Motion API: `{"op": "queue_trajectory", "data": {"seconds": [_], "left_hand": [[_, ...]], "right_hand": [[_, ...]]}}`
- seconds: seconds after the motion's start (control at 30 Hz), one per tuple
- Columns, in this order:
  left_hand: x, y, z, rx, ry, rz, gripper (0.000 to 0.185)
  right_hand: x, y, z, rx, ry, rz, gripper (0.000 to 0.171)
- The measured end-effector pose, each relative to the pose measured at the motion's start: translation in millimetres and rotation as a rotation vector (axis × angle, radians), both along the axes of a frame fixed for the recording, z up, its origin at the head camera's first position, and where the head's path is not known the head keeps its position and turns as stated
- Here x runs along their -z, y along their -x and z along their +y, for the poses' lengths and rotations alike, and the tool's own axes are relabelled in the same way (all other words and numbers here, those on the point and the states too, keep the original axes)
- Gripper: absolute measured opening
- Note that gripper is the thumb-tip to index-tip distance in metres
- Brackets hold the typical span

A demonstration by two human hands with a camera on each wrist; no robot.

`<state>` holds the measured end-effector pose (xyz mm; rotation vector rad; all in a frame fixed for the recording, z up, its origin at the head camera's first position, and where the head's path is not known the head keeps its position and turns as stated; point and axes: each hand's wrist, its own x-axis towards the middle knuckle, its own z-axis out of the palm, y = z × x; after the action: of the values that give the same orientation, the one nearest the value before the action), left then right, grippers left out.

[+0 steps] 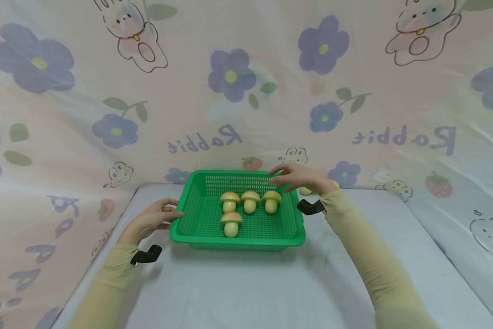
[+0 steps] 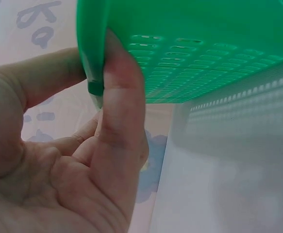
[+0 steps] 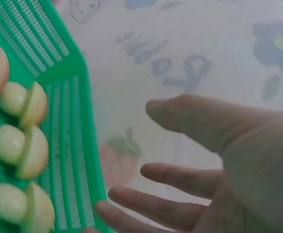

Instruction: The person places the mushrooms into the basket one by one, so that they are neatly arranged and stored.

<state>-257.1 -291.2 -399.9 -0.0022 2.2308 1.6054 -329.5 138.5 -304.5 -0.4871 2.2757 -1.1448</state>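
Observation:
A green plastic basket (image 1: pixel 238 241) with slotted walls holds several mushrooms (image 1: pixel 231 225) with pale stems and tan-reddish caps; three are in a row towards the far side, one in front. My left hand (image 1: pixel 153 220) grips the basket's left rim, thumb on one side and fingers on the other, as the left wrist view shows at the green rim (image 2: pixel 93 53). Over the basket's far right corner is my right hand (image 1: pixel 296 177), its fingers spread and holding nothing. In the right wrist view its fingertips lie close to the basket's rim (image 3: pixel 90 126).
Behind the basket's right end, a yellowish thing (image 1: pixel 305 191) shows partly past my right hand; its kind is unclear. The basket stands on a white-covered table (image 1: pixel 230 288). A curtain (image 1: pixel 271 119) printed with flowers and rabbits hangs at the back and sides.

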Motion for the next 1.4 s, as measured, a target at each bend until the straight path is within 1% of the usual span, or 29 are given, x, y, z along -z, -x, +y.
{"op": "queue_trajectory", "data": {"seconds": [0.13,0.23,0.43,0.53,0.57,0.67,0.73,0.83,0.97,1.13,1.27,1.4], "left_hand": [[1.3,1.0,-2.5,-0.003,-0.003,-0.007,0.06],[1.5,2.4,-4.4,0.001,-0.004,-0.004,0.06],[0.5,5.6,-6.4,0.02,-0.006,-0.006,0.062],[0.3,6.3,-6.7,0.007,-0.004,-0.009,0.059],[0.2,6.5,-6.8,0.013,0.001,-0.003,0.059],[-0.5,6.7,-5.9,0.005,-0.005,-0.008,0.058],[-0.5,6.5,-5.3,0.016,-0.003,-0.003,0.059],[-1.1,5.5,-4.7,0.021,-0.005,-0.005,0.06],[-1.1,4.8,-4.3,0.021,-0.002,-0.005,0.06],[0.3,6.2,-4.2,0.022,-0.006,-0.005,0.061],[2.2,7.0,-6.0,0.042,-0.009,0.006,0.062],[3.3,7.0,-7.4,0.045,-0.018,0.006,0.062]], "right_hand": [[-2.1,-1.4,21.4,0.037,0.035,0.017,0.054],[-2.3,-2.6,38.6,0.06,0.04,0.039,0.054],[-0.9,-8.2,76.4,0.146,0.003,0.053,0.059],[3.2,-9.3,93.5,0.189,-0.006,0.048,0.062],[5.6,-9.3,99.5,0.2,-0.009,0.046,0.064],[16.8,-7.6,118.8,0.236,-0.015,0.047,0.066],[26.0,-6.6,131.3,0.254,-0.022,0.049,0.065],[40.6,-6.0,148.5,0.265,-0.034,0.051,0.065],[56.9,-9.1,166.0,0.278,-0.032,0.038,0.066],[76.3,-13.4,179.2,0.317,-0.03,0.042,0.065],[93.1,-15.0,184.3,0.341,-0.014,0.025,0.067],[104.5,-15.4,185.4,0.366,-0.004,0.031,0.066]]}}
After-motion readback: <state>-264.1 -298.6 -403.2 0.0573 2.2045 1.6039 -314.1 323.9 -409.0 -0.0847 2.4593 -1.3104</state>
